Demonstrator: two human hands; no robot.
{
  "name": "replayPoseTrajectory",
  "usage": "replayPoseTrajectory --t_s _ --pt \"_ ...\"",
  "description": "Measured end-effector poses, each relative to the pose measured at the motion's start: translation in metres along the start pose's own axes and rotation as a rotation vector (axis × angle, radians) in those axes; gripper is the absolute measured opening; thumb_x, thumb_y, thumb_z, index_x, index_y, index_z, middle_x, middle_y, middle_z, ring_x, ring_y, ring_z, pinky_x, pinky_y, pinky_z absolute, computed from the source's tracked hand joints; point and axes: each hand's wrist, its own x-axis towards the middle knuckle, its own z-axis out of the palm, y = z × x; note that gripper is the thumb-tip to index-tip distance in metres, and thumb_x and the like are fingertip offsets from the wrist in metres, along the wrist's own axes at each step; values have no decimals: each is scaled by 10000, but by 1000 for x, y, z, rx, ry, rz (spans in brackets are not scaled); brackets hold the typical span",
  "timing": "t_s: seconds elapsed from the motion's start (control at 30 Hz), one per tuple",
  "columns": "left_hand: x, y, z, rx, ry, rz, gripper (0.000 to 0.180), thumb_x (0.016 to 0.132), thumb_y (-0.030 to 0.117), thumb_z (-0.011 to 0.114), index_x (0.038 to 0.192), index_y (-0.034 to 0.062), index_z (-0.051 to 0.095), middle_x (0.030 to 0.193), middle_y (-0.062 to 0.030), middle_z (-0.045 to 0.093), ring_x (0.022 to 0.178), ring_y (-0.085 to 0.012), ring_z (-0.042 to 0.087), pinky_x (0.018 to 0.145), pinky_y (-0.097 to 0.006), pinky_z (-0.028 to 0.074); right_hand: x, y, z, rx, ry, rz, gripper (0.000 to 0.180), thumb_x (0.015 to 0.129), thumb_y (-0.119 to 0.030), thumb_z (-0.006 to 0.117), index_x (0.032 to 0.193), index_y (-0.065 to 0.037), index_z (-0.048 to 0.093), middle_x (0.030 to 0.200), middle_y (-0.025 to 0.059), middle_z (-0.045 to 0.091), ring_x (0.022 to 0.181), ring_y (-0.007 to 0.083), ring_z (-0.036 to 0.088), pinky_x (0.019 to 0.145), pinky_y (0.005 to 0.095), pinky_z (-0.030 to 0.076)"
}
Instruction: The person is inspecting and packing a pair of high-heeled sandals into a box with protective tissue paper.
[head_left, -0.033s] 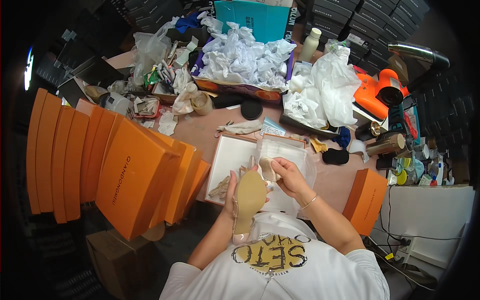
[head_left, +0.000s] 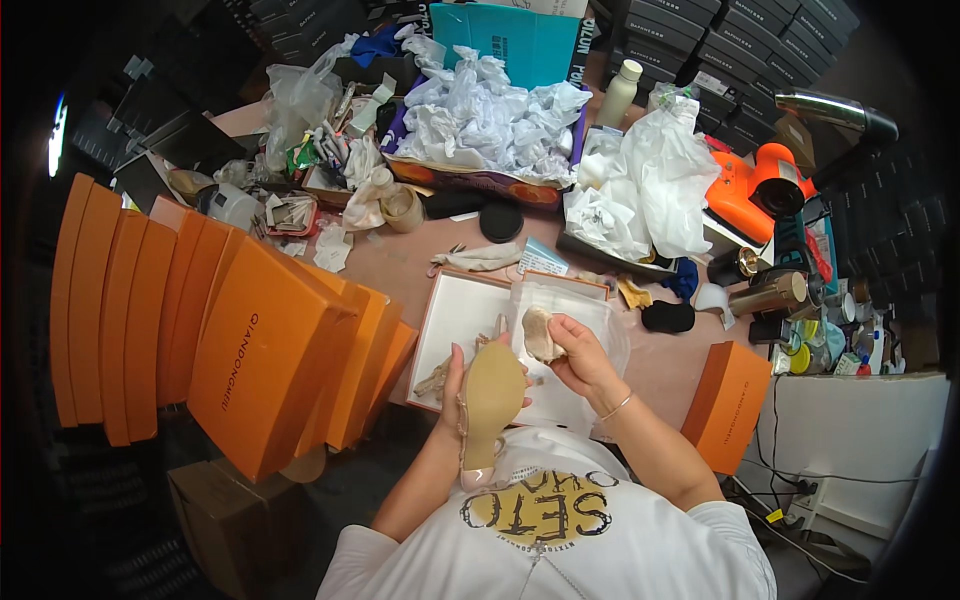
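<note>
1. My left hand (head_left: pixel 450 398) wraps around a shoe (head_left: pixel 490 395), sole up, by the near side of the open box (head_left: pixel 455 310).
2. My right hand (head_left: pixel 583 352) pinches a pale wad (head_left: pixel 538 332) over the box.
3. I think this is wiping; the next rub needs a still shoe.

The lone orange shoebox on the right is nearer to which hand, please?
Right: the right hand is left of the orange shoebox; the left hand, holding a sandal, is farther left.

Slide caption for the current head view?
Left hand holds a shoe, sole in view; right hand holds a beige cloth; open box on the table.
</note>
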Motion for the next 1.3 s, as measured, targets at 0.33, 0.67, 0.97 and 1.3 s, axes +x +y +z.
replayPoseTrajectory --t_s 0.33,0.67,0.97,1.3 --pt "13 4 2 54 14 -32 716 873 518 385 1331 -32 403 1198 -194 544 998 -275 602 712 -366 574 -2 3 2 -320 17 -81 166 943 -189 554 1032 -49 537 956 5 592 850 61 547 741 226 460" --pt "18 8 -15 107 104 -106 668 866 491 394 1310 -6 439 1328 -155 471 1020 -305 592 716 -420 576 -15 -29 -14 -517 -121 71 309 828 -17 646 1102 -70 512 940 13 598 791 69 572 647 197 463" --pt "23 2 -17 22 197 41 656 862 488 381 1285 -8 456 1200 -152 531 973 -292 605 689 -409 579 5 -16 -26 -272 59 32 269 882 -57 605 1141 -44 534 991 24 563 833 87 578 704 229 512" --pt "21 1 -6 16 216 94 673 881 484 372 1248 -73 457 1202 -187 534 897 -321 617 630 -425 585 -17 -22 -33 -189 -39 27 257 908 -73 567 1160 -48 524 996 15 567 883 89 559 762 250 504"
